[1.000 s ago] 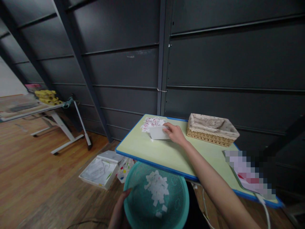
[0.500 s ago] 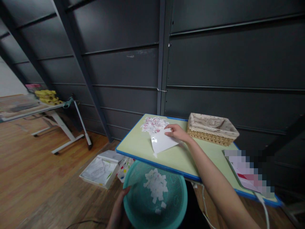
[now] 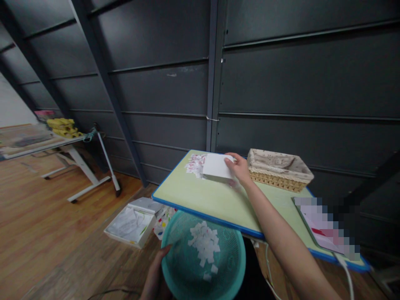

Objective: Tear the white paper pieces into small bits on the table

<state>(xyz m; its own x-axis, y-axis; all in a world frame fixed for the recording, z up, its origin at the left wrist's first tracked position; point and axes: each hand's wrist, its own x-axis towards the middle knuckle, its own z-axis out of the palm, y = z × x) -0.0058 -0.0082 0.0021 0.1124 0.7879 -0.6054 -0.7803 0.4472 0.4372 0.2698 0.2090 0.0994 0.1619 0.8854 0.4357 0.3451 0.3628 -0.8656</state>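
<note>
My right hand [image 3: 239, 168] grips the right edge of a white card [image 3: 217, 166], thumb on top and the other fingers behind it. The card is raised over the pale green table [image 3: 193, 196] and covers part of a heap of small white and reddish paper scraps [image 3: 194, 164]. Below the table's front edge, my left hand [image 3: 161, 260] holds the left rim of a turquoise plastic basket [image 3: 229, 266]; its thumb shows and most fingers are hidden. Small white paper squares [image 3: 204, 243] lie in the basket.
A lined wicker basket [image 3: 278, 171] stands at the back right of the table. A partly pixelated flat device [image 3: 321, 225] lies at the right with a white cable. An open white box [image 3: 131, 223] sits on the floor. Dark wall panels [image 3: 162, 91] rise behind.
The white card has moved from near the table's front edge back and up, over the scrap heap, with my right hand gripping it. My left hand and the turquoise basket stay put.
</note>
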